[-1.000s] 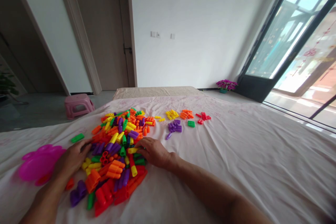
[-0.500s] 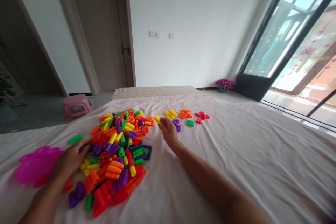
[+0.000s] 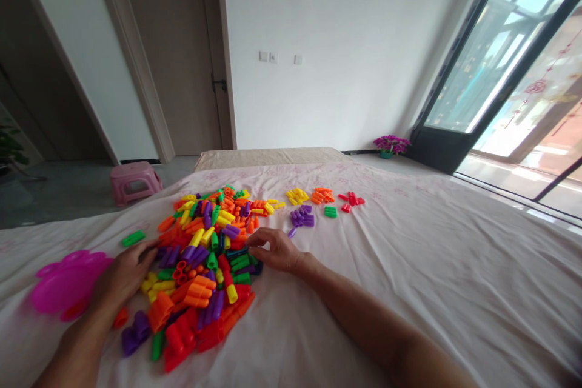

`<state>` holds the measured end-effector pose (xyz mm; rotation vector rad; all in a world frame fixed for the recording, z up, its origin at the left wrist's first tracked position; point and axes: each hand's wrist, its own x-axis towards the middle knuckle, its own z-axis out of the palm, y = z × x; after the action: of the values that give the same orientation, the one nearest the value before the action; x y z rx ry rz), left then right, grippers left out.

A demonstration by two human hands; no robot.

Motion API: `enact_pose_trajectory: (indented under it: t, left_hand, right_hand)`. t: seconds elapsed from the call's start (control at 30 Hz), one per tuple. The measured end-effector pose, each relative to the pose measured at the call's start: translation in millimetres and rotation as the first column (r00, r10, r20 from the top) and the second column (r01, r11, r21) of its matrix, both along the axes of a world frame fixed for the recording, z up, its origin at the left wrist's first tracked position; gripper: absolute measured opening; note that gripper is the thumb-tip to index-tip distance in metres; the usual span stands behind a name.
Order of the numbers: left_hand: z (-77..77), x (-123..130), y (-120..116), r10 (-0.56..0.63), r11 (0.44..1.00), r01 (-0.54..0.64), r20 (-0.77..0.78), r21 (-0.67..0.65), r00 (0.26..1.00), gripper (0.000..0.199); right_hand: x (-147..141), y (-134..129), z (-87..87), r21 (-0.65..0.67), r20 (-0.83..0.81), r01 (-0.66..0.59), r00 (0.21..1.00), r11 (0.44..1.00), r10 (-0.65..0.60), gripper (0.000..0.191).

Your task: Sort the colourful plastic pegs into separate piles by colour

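A mixed heap of plastic toy pieces (image 3: 200, 291), in orange, red, yellow, green and purple, lies on the cloth before me. My left hand (image 3: 127, 273) rests at the heap's left edge, fingers stretched and apart, nearest some purple pieces (image 3: 170, 257). At the right edge of the heap is my right hand (image 3: 278, 251), its thumb and fingers curved with a gap between them. Its fingertips are by a dark blue piece (image 3: 257, 268), partly hidden. Small groups lie beyond it: yellow pieces (image 3: 297, 196), orange pieces (image 3: 322, 195), purple pieces (image 3: 302, 216), red pieces (image 3: 352, 200) and a green piece (image 3: 330, 212).
A bright pink dish (image 3: 66, 285) stands left of my left forearm, near a lone green piece (image 3: 133, 238). The pale cloth (image 3: 409, 267) is wrinkled. A pink stool (image 3: 135, 183) is on the floor at left; potted purple flowers (image 3: 391, 145) stand by the window.
My right hand has let go of a yellow piece and moved left and nearer to me, to the heap's edge. More of the purple group now shows. The left hand has barely moved.
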<state>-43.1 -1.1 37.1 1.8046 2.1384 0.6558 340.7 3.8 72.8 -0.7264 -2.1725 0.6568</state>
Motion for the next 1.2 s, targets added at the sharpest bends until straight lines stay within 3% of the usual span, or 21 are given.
enact_pose_trajectory:
  t: [0.07, 0.17, 0.7, 0.93, 1.1, 1.2]
  left_hand:
    - [0.6, 0.4, 0.0, -0.003, 1.000, 0.003, -0.002, 0.003, 1.000, 0.051]
    - [1.8, 1.0, -0.5, 0.001, 1.000, -0.001, -0.004, -0.001, 1.000, 0.051]
    - [0.9, 2.4, 0.0, 0.023, 1.000, -0.023, 0.007, 0.010, 1.000, 0.047]
    - [-2.9, -1.3, 1.3, 0.011, 1.000, -0.011, 0.010, 0.019, 1.000, 0.048]
    - [-2.8, -0.6, 2.0, 0.014, 1.000, -0.014, 0.015, 0.027, 1.000, 0.047]
    - [-1.7, 0.7, 1.4, 0.014, 1.000, -0.014, 0.024, 0.021, 1.000, 0.047]
  right_hand:
    - [-1.8, -4.0, 3.0, 0.092, 0.081, -0.091, 0.993, 0.992, 0.084, 0.018]
    - [-3.3, -5.7, 3.4, 0.172, 0.135, -0.115, 0.986, 0.978, 0.092, 0.015]
    - [-7.1, -11.0, 2.3, 0.182, 0.192, -0.021, 0.981, 0.983, -0.015, 0.018]
    - [-4.2, -10.2, -0.1, 0.143, 0.190, 0.148, 0.966, 0.979, -0.173, 0.019]
    - [-5.8, -11.2, 3.2, 0.204, 0.241, 0.049, 0.965, 0.978, -0.099, 0.028]
    - [-8.0, -10.2, 3.3, 0.181, 0.268, 0.051, 0.958, 0.982, -0.099, 0.028]
